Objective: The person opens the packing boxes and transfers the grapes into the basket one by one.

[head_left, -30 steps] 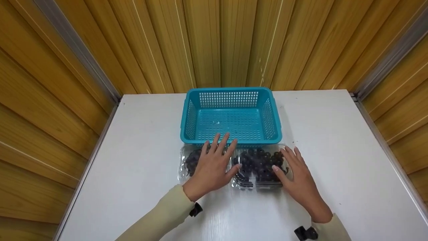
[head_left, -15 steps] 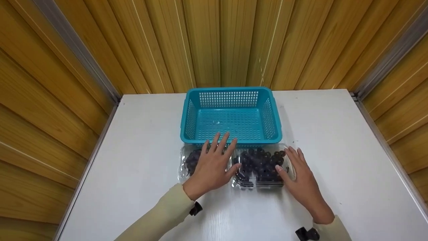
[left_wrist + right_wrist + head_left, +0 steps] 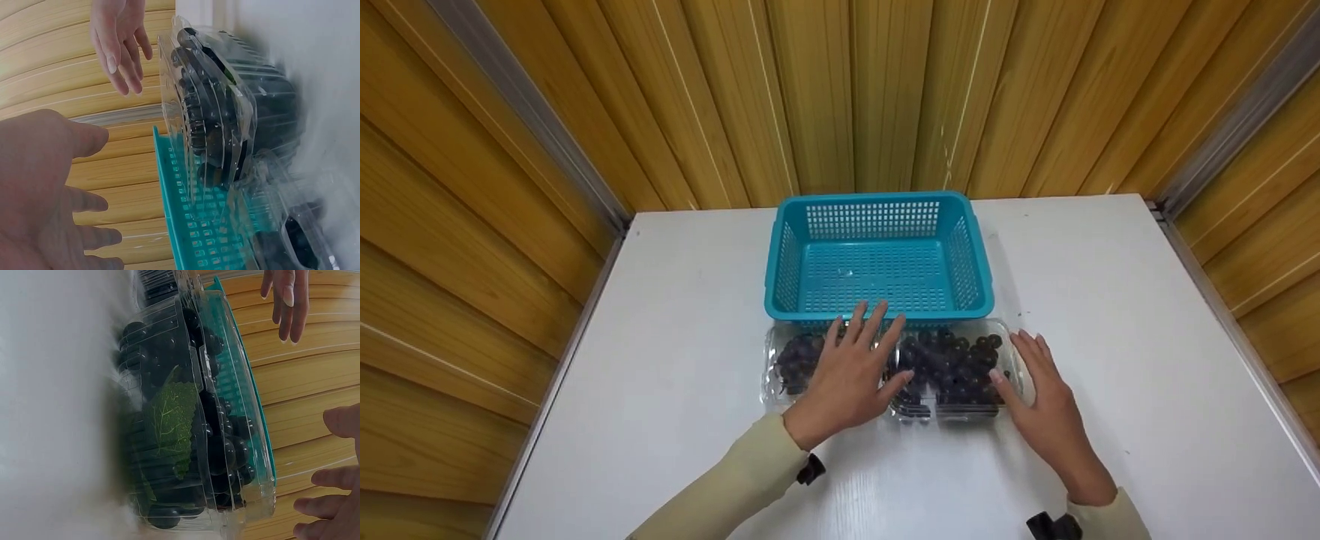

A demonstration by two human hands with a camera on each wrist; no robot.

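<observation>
- The left grip (image 3: 847,382) sits a little farther right than half a second ago, and the right grip (image 3: 1046,409) also shifts slightly outward to the right; the basket and both boxes look almost unmoved.
- The left grip holds nothing: its fingers are straight and spread apart, palm down, and the left wrist view shows a gap between it and the boxes.
- The right grip holds nothing either; its fingers are extended, with the thumb well away from them, and the right wrist view shows it apart from the box near it.
- Below the left grip, and partly hidden by it, lies the left box (image 3: 769,367), clear plastic with dark grapes (image 3: 796,356) inside.
- Between the two grips lies the right box (image 3: 967,414), also clear plastic, filled with round dark grapes; the right grip's thumb overlaps its edge in the head view.
- A green leaf (image 3: 174,419) shows through the side of the right box, beneath the right grip.
- The two boxes lie side by side, just beside each other.
- Ahead of both grips stands the teal basket (image 3: 877,198), upright, with mesh walls; the left grip's fingertips overlap its near rim in the head view.
- Behind each grip is a pale sleeve (image 3: 735,480) with a black fitting (image 3: 811,469) at the wrist.
- The white desk (image 3: 675,322) spreads beneath everything, and a wood-look wall (image 3: 885,90) rises beyond the basket.
</observation>
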